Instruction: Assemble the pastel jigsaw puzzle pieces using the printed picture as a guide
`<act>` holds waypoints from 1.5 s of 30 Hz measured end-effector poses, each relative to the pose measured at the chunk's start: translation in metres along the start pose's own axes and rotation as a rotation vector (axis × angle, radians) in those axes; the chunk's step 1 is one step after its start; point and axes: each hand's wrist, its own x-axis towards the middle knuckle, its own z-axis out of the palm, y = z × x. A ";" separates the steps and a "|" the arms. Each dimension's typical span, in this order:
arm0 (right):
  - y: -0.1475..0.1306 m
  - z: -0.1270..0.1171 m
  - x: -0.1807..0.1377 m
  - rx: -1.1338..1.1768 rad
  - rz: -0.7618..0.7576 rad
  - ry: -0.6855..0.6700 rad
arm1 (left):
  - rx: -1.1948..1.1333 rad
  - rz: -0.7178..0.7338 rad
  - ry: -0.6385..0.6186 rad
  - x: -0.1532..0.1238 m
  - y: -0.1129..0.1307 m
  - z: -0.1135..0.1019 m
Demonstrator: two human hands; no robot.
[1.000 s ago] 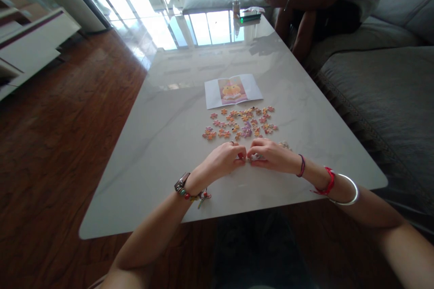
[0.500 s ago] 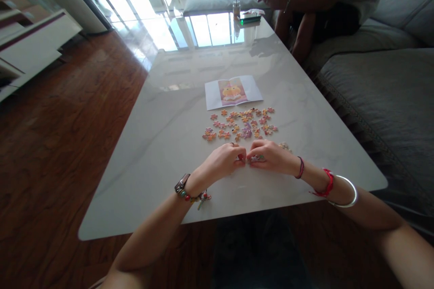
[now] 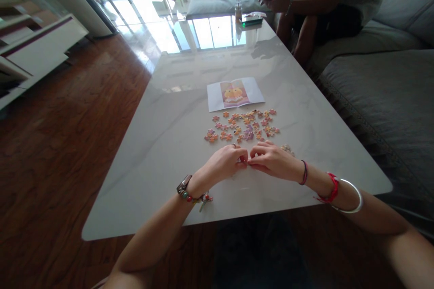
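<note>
Above the near part of the white table, my left hand and my right hand meet fingertip to fingertip. The left fingers are closed in a pinch on a small pale jigsaw piece, mostly covered by them. My right thumb and forefinger pinch beside it; the jigsaw piece there is largely hidden. Just beyond the hands lie several loose orange, pink and yellow jigsaw pieces, with a purple cluster among them. A small greyish heap of pieces lies behind my right hand.
A creased paper with a printed orange picture lies beyond the pieces on the glossy table. At the far end stand a bottle and a dark green-lit object. A person sits on the grey sofa at right.
The right fingers have shifted and now cover the pale, greenish pieces that showed in them before. The hands stay together at the same spot. The whole view has moved slightly.
</note>
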 end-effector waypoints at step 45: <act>0.002 -0.005 0.001 -0.028 0.046 -0.048 | 0.040 0.035 -0.061 -0.003 -0.006 -0.014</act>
